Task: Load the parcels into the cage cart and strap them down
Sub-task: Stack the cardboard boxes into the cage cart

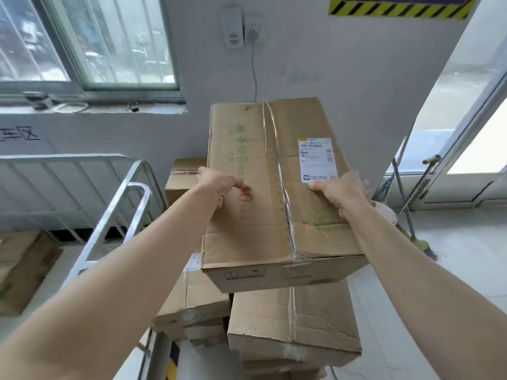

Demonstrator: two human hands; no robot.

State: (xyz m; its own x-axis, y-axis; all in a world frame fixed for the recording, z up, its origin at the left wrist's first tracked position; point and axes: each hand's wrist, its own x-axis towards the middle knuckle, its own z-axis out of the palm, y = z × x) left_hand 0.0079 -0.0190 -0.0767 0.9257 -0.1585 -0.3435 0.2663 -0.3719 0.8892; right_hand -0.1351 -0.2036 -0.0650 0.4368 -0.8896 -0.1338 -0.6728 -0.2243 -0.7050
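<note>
cardboard fills the middle of the view: a long top parcel (263, 204) lies lengthwise away from the person at the top of a stack, held between both hands. the left hand (219, 185) grips its left edge, thumb lying on the top face beside a red printed mark, the fingers curled down over the side and out of sight. the right hand (338, 190) grips the right edge the same way, thumb on top just below a white shipping label (317, 160), fingers wrapped round the side. a strip of clear tape (282, 187) runs down the middle seam, and green printing runs along the left half. whether the parcel rests on the stack or hangs just above it cannot be told. under its near end sits a lower parcel (293, 319), also taped down the middle, with more cardboard beneath it. to the left of that is a second parcel (197, 294), and a smaller box (182, 176) shows behind the left hand. a tubular metal frame (120, 215) stands just left of the stack, with a barred metal railing (55, 182) beyond it near the wall. another box (22, 270) lies on the floor at far left. a window (82, 42) is up left, a wall socket (253, 31) with a cable hangs above the parcel, and a broom (421, 244) leans at the right.
</note>
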